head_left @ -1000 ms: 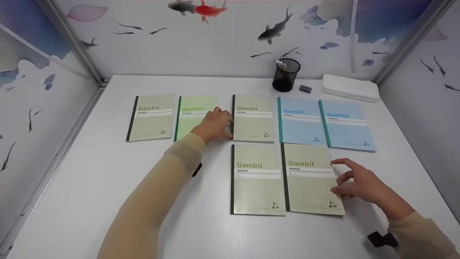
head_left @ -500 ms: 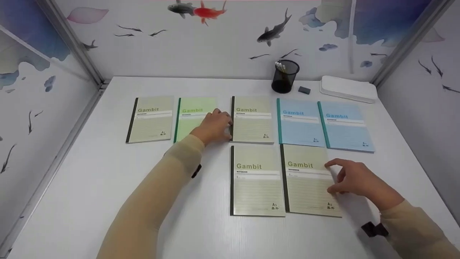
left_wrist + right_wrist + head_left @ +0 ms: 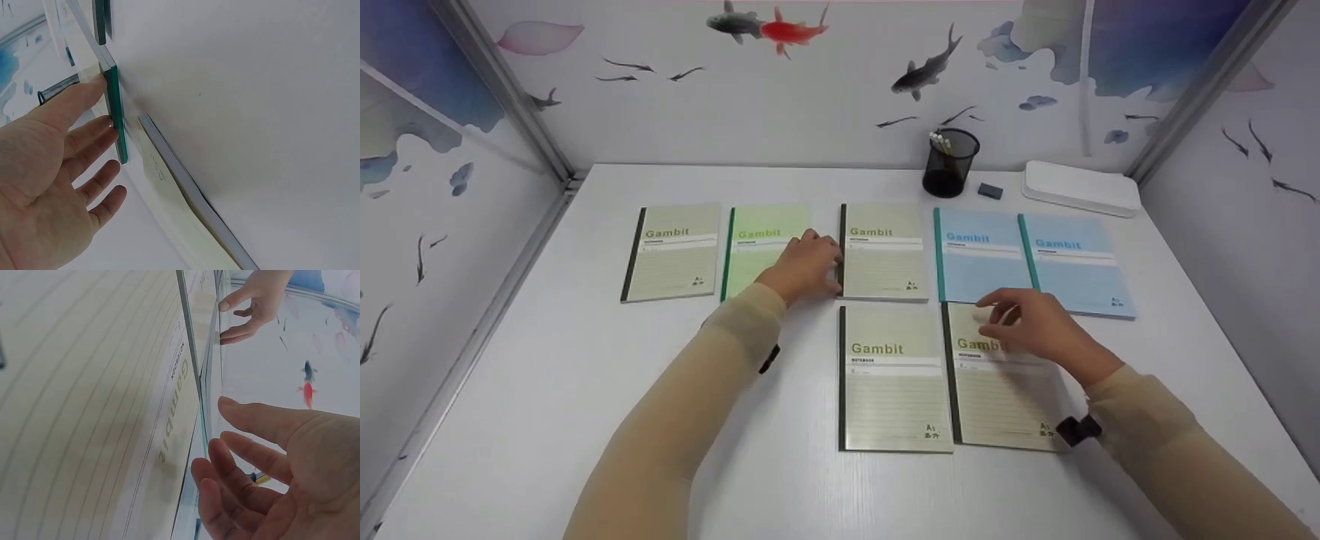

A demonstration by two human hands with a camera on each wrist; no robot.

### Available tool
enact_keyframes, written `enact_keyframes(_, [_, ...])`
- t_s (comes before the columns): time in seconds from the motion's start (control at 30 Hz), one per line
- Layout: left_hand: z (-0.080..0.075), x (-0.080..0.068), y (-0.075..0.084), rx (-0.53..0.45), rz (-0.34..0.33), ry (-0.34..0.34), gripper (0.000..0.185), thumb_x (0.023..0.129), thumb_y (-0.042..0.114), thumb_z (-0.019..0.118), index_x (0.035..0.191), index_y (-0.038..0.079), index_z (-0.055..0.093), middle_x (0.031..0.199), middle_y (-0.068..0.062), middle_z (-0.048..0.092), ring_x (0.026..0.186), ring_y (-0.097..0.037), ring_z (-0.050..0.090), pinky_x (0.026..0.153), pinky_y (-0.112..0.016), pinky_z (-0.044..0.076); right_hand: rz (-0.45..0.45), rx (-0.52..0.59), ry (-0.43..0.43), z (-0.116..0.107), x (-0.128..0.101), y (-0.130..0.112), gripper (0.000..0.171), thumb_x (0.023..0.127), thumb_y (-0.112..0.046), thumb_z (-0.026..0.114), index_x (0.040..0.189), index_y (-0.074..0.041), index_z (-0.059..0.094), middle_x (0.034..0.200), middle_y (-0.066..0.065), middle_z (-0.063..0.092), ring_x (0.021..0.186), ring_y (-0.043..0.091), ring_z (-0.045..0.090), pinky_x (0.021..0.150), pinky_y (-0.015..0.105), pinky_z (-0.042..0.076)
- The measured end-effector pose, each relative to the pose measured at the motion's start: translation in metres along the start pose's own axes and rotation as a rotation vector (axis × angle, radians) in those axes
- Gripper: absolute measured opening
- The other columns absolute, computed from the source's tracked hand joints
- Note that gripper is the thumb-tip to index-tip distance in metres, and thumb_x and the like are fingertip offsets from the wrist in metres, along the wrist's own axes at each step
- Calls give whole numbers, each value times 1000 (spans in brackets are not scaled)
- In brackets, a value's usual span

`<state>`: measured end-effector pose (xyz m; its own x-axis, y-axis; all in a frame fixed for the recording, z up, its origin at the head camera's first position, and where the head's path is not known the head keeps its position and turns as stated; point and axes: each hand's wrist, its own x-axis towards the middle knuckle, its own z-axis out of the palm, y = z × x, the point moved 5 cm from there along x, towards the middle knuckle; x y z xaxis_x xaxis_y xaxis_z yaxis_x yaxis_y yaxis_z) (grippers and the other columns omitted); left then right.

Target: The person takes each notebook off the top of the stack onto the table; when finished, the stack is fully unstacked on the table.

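Note:
In the head view, my left hand [image 3: 804, 266] touches the dark spine of a beige notebook [image 3: 885, 262] in the middle of the back row. The left wrist view has its thumb and some fingers against the spine [image 3: 114, 101], which looks green there. A light green notebook [image 3: 769, 225] lies partly under that hand and forearm. My right hand [image 3: 1027, 322] hovers over the upper part of the front right beige notebook [image 3: 1009, 405], fingers loosely bent and holding nothing. Beside that notebook lies another beige notebook [image 3: 896, 405].
Two blue notebooks [image 3: 979, 262] lie right of the middle one, and a beige notebook [image 3: 671, 259] lies far left. Behind them stand a black mesh pen cup [image 3: 949, 169] with pencils, a dark eraser [image 3: 990, 191] and a white case [image 3: 1080, 189], near the back wall.
My right hand has left the right edge of the front right notebook and moved left and away from me, over its upper part. My left hand stays at the middle notebook's spine.

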<state>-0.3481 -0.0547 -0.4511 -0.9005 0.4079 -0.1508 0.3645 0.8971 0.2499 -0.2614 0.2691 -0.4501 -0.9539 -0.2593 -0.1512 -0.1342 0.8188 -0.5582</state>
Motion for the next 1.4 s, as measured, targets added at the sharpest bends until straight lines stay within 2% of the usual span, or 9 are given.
enact_keyframes(0.13, [3, 1, 0, 1, 1, -9, 54, 91, 31, 80, 137, 8, 64, 141, -6, 62, 136, -28, 46, 119, -46, 35, -43, 21, 24, 7, 26, -13, 35, 93, -19, 77, 126, -8, 72, 111, 11, 73, 104, 29, 68, 91, 48, 55])
enact_keyframes(0.3, [4, 3, 1, 9, 4, -17, 53, 91, 30, 80, 137, 8, 64, 143, -6, 61, 136, -28, 47, 118, -46, 35, -69, 57, 33, 14, 61, -24, 37, 93, -18, 77, 127, -7, 71, 132, 13, 68, 125, 34, 61, 105, 54, 50])
enact_keyframes(0.47, [3, 4, 3, 36, 37, -31, 50, 92, 29, 80, 134, 6, 67, 143, -9, 61, 134, -30, 47, 115, -48, 38, -98, 71, 39, 17, 101, -20, 39, 94, -17, 77, 131, -8, 68, 145, 14, 60, 143, 36, 48, 120, 55, 36])
enact_keyframes(0.67, [10, 7, 5, 24, 32, -31, 50, 91, 29, 81, 133, 7, 67, 139, -7, 63, 131, -29, 48, 114, -46, 39, -102, 50, -14, 19, 133, -13, 46, 96, -18, 74, 138, -5, 63, 157, 16, 48, 151, 39, 37, 124, 57, 27])
enact_keyframes(0.8, [13, 8, 5, 17, 24, -30, 50, 91, 29, 81, 133, 7, 67, 138, -6, 64, 132, -28, 48, 115, -45, 38, -101, 12, -54, 19, 145, -11, 51, 94, -19, 76, 140, -5, 61, 162, 13, 43, 155, 38, 29, 127, 55, 20])
enact_keyframes(0.97, [10, 8, 4, -21, 5, -32, 51, 89, 28, 82, 133, 8, 67, 137, -6, 63, 132, -28, 48, 116, -45, 37, -51, -51, -105, 17, 152, -14, 54, 92, -24, 79, 142, -11, 62, 164, 9, 42, 157, 36, 26, 127, 63, 11])
enact_keyframes(1.13, [-1, 9, -5, -156, -91, -41, 51, 85, 23, 86, 131, 10, 69, 136, -6, 60, 129, -29, 46, 113, -46, 39, -38, -87, -113, 13, 158, -28, 53, 91, -24, 80, 140, -13, 64, 163, 7, 43, 156, 36, 27, 125, 66, 9])
enact_keyframes(1.23, [-7, 16, -12, -215, -133, -22, 52, 88, 25, 83, 135, 10, 66, 143, -8, 55, 133, -32, 44, 114, -47, 39, -34, -115, -112, 11, 160, -34, 52, 90, -24, 81, 139, -14, 65, 163, 6, 44, 155, 34, 29, 125, 66, 9])
enact_keyframes(1.4, [-4, 36, -19, -181, -169, 63, 59, 95, 35, 74, 145, 8, 57, 160, -9, 43, 149, -34, 31, 122, -48, 30, -26, -136, -101, 13, 159, -34, 52, 89, -24, 82, 138, -14, 66, 162, 6, 45, 154, 33, 33, 123, 66, 11])
